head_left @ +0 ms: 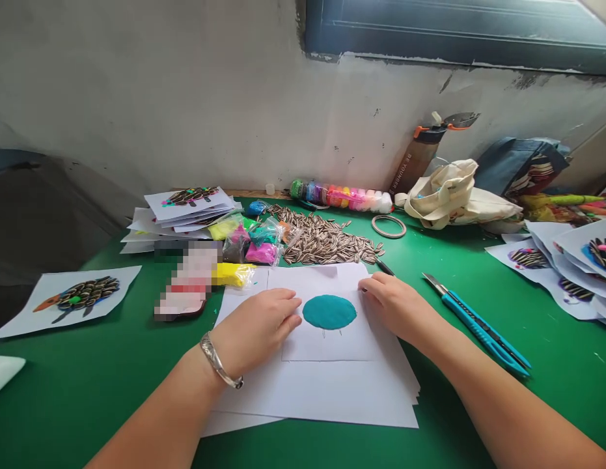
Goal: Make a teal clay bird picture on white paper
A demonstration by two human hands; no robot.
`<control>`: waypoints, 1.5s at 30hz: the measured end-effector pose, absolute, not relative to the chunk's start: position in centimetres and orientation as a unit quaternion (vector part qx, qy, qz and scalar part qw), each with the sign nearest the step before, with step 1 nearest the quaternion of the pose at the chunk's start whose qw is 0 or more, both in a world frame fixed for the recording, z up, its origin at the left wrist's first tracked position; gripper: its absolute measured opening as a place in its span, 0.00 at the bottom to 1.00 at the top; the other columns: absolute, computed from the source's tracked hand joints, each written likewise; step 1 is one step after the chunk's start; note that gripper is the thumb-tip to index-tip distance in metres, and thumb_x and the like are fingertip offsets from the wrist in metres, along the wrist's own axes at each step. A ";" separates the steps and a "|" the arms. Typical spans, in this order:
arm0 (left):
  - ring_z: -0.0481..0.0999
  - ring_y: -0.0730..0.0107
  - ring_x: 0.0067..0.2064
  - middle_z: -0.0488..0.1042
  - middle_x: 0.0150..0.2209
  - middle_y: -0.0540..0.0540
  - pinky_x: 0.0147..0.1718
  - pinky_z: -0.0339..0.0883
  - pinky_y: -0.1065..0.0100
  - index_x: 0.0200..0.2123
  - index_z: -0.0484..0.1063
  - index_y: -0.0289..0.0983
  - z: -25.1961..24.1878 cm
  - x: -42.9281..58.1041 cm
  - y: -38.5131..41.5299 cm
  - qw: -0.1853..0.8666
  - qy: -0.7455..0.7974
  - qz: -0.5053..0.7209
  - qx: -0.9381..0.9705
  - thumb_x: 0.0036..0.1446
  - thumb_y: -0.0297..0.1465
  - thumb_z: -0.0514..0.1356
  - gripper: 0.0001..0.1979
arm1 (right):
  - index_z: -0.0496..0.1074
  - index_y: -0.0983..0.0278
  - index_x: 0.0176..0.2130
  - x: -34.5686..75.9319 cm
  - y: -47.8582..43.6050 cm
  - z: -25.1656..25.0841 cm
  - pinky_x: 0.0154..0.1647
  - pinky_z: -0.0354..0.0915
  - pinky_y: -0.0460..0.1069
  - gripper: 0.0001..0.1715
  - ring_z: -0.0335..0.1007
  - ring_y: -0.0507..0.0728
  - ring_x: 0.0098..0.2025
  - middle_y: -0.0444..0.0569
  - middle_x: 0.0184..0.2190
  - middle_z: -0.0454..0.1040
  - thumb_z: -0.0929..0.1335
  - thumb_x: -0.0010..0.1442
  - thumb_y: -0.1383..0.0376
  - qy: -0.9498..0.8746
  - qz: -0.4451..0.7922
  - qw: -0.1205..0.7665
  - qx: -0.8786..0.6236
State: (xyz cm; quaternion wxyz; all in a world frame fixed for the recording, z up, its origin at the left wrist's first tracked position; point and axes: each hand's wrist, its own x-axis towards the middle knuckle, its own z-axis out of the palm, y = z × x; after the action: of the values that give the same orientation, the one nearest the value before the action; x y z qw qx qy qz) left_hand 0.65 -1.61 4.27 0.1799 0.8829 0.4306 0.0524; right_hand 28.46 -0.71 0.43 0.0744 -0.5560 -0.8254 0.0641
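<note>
A small white sheet of paper (303, 348) lies on a stack of larger white sheets (332, 397). On it is a flat teal oval of modelling clay (329, 312), with short drawn legs below. My left hand (263, 319), a silver bracelet at its wrist, rests on the paper left of the oval, fingers stretched out and holding nothing. At the upper right, my right hand (393, 303) has its curled fingertips together at the small sheet's edge. The fingers partly hide that contact. A dark pen (385, 267) lies just beyond my right hand.
Striped sunflower seeds (327, 238) are heaped behind the paper, beside bagged clay (261, 251). A blue utility knife (478, 326) lies at right, its blade out. Seed-decorated pictures (88, 296) lie on both sides. A tape roll (388, 227) and a bottle (420, 153) are farther back.
</note>
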 end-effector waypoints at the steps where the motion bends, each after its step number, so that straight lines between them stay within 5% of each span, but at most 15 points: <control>1: 0.72 0.60 0.50 0.73 0.47 0.43 0.49 0.66 0.63 0.43 0.73 0.37 4.3 0.6 -1.6 0.182 0.433 0.049 0.882 0.66 0.31 0.49 0.13 | 0.71 0.61 0.40 28.6 -0.6 0.4 0.35 0.61 0.47 0.16 0.69 0.56 0.36 0.50 0.36 0.72 0.58 0.62 0.72 -0.818 0.070 0.085 -0.564; 7: 0.69 0.61 0.44 0.70 0.38 0.44 0.44 0.67 0.62 0.30 0.68 0.36 4.3 1.0 -1.9 0.177 0.422 0.001 0.889 0.63 0.28 0.53 0.09 | 0.68 0.61 0.35 29.3 -0.4 0.3 0.34 0.61 0.48 0.06 0.67 0.55 0.32 0.46 0.30 0.71 0.61 0.61 0.66 -0.763 0.128 0.202 -0.601; 13: 0.67 0.57 0.50 0.69 0.43 0.41 0.50 0.66 0.59 0.35 0.70 0.35 3.9 1.1 -2.4 0.182 0.429 0.007 0.885 0.58 0.25 0.57 0.02 | 0.71 0.61 0.37 27.5 -0.8 1.9 0.26 0.61 0.47 0.07 0.65 0.53 0.26 0.42 0.25 0.70 0.64 0.58 0.62 -0.685 0.283 0.316 -0.593; 20: 0.66 0.52 0.54 0.72 0.45 0.39 0.51 0.65 0.55 0.41 0.72 0.33 3.8 1.1 -2.4 0.187 0.430 0.010 0.883 0.58 0.25 0.57 0.08 | 0.75 0.62 0.36 22.4 -1.0 4.2 0.32 0.67 0.48 0.07 0.73 0.55 0.33 0.46 0.31 0.77 0.67 0.57 0.65 -0.694 0.399 0.313 -0.511; 33: 0.69 0.58 0.46 0.72 0.38 0.43 0.45 0.65 0.59 0.34 0.72 0.34 3.9 1.0 -2.0 0.189 0.415 -0.008 0.890 0.64 0.29 0.54 0.09 | 0.76 0.63 0.37 20.5 -1.5 0.9 0.39 0.64 0.50 0.10 0.69 0.56 0.38 0.48 0.33 0.76 0.65 0.61 0.72 -0.827 0.199 0.280 -0.446; 45: 0.67 0.56 0.48 0.70 0.40 0.43 0.46 0.66 0.57 0.38 0.72 0.34 4.0 1.1 -2.3 0.195 0.423 -0.013 0.885 0.64 0.29 0.53 0.08 | 0.76 0.62 0.37 20.1 -1.2 0.5 0.41 0.60 0.52 0.08 0.65 0.57 0.39 0.48 0.33 0.75 0.67 0.61 0.71 -0.825 0.171 0.241 -0.481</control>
State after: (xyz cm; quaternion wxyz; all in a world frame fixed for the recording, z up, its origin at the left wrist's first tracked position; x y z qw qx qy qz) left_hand 1.09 -2.26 3.95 0.1950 0.8850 0.4227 -0.0125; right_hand 20.10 -1.22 0.48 0.2412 -0.4809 -0.8255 0.1706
